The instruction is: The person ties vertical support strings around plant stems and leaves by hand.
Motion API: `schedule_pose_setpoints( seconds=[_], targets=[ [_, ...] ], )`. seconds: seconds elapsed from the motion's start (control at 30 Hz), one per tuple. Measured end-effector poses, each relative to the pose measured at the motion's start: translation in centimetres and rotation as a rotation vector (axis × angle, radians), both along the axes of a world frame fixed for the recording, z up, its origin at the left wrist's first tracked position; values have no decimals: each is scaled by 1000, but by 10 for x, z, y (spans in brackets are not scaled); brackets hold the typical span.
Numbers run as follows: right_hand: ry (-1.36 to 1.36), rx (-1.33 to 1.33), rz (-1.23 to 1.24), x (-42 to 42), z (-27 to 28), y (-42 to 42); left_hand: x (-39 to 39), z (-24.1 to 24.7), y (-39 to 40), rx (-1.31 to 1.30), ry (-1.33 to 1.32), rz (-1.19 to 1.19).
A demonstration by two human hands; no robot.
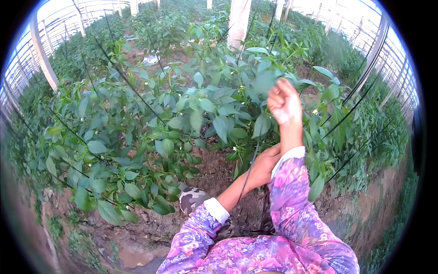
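In the head view my right hand [285,102] is raised among the upper leaves of a pepper plant [261,123], its fingers curled. A blurred green leaf [265,80] is right beside the fingertips; whether they pinch it is unclear. Lower down, my left hand [265,166] reaches in at the plant's stems. Its fingers are hidden behind my right forearm and the foliage, so what it holds does not show. A thin dark cord [252,164] runs down past my left wrist. Small white flowers [234,148] dot the plants.
Dense pepper plants [130,161] stand ahead and to both sides, with dark slanting strings [126,80] among them. Pale posts [238,24] rise between the rows. Bare soil [212,164] and my camouflage-clad knee [193,200] lie below my arms. White litter [150,59] lies farther off.
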State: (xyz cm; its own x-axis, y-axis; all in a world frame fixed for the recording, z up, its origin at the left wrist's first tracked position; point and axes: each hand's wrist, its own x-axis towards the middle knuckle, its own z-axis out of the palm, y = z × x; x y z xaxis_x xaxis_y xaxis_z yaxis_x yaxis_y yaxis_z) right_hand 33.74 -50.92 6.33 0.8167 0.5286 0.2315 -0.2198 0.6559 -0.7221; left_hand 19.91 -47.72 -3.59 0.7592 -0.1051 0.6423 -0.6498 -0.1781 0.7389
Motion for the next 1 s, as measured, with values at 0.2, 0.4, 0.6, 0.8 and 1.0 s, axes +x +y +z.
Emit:
schedule_pose_setpoints(
  seconds=[0.2, 0.4, 0.6, 0.8, 1.0],
  targets=[
    [81, -133, -138, 35, -29, -48, 23, 7, 58, -279, -70, 496],
    [144, -309, -178, 50, -55, -60, 88, 92, 86, -210, 245, 406],
    [143, -452, -185, 55, -53, -54, 178, 77, 65, 157, 444, 137],
    [-15, -520, -329, 82, -76, -66, 177, 76, 47, 137, 511, -55],
    [-280, -490, -834, 72, -61, -48, 169, 76, 46, -14, 467, 92]
  ],
)
